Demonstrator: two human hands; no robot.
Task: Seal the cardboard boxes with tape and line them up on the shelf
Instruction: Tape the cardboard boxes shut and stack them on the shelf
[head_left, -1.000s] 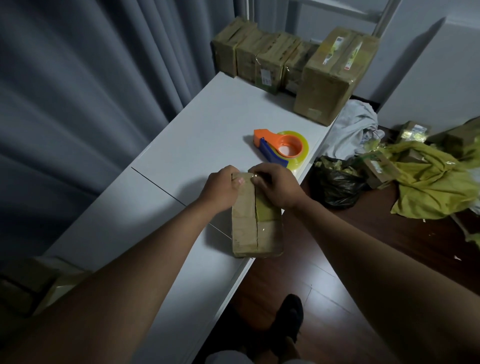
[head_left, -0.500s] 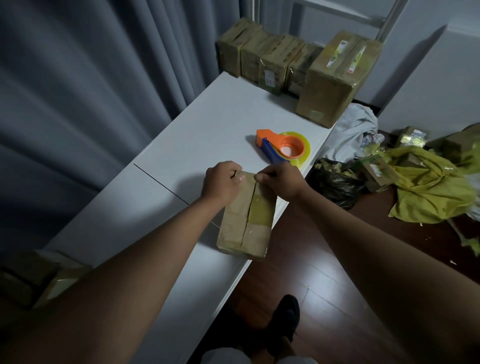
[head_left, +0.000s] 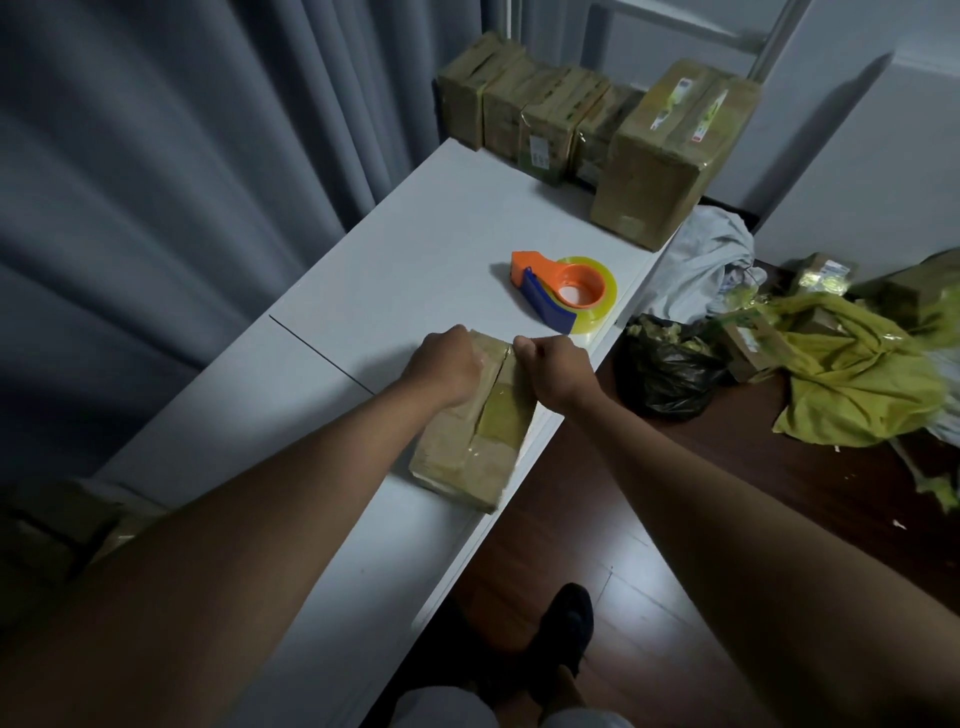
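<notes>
Head view shows the left hand (head_left: 451, 366) and right hand (head_left: 551, 371) both curled on the far end of the cardboard box (head_left: 474, 423) at the counter (head_left: 395, 260) edge; it looks light, stiff, slick-taped, best gripped by its ends.

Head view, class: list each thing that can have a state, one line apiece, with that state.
Box in hand: flat on shelf, taped, flaps closed.
Left hand: grip on box's far end.
Right hand: grip on box's far end.
Tape dispenser: lying unused.
Row of boxes: sealed, lined up.
</notes>
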